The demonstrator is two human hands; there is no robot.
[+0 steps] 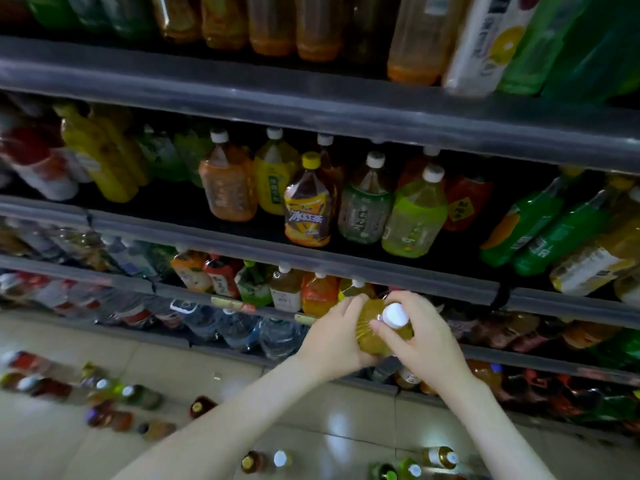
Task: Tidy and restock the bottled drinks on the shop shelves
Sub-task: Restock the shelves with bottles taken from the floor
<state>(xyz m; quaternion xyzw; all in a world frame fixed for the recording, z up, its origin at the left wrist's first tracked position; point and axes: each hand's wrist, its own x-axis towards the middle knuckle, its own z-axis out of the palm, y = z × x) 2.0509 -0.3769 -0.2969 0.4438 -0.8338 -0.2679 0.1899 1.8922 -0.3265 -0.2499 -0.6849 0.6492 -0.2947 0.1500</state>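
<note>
Head view, lower centre: left hand and right hand both grip a white-capped, clear plastic bottle of yellow drink.

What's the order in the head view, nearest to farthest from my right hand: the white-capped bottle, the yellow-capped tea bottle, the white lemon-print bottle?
1. white-capped bottle: gripped in the right hand.
2. yellow-capped tea bottle: on the shelf above, up-left.
3. white lemon-print bottle: on the top shelf, upper right.
</note>
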